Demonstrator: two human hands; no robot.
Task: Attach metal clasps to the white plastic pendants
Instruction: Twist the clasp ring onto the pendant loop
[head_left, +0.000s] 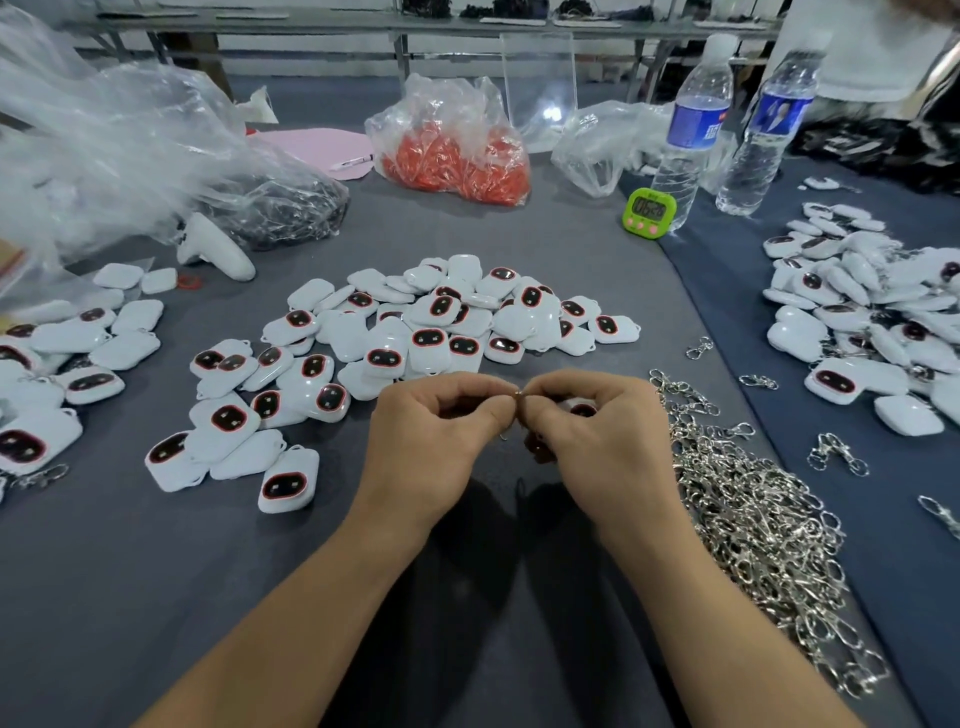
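Note:
Both my hands meet above the grey cloth near the table's middle. My left hand (441, 421) pinches a small metal clasp (516, 395) at its fingertips. My right hand (587, 426) curls round a white plastic pendant (577, 407) with a dark, red-rimmed face, mostly hidden in the palm, and its fingertips touch the clasp too. A heap of loose white pendants (441, 322) lies just beyond my hands. A big pile of silver metal clasps (753, 514) stretches along my right forearm.
More pendants lie at the left (67, 364) and right (857, 312). Behind stand a bag of orange parts (457, 161), clear plastic bags (130, 156), a green timer (647, 210), two water bottles (691, 135) and a white controller (215, 249). A person's sleeve shows at top right.

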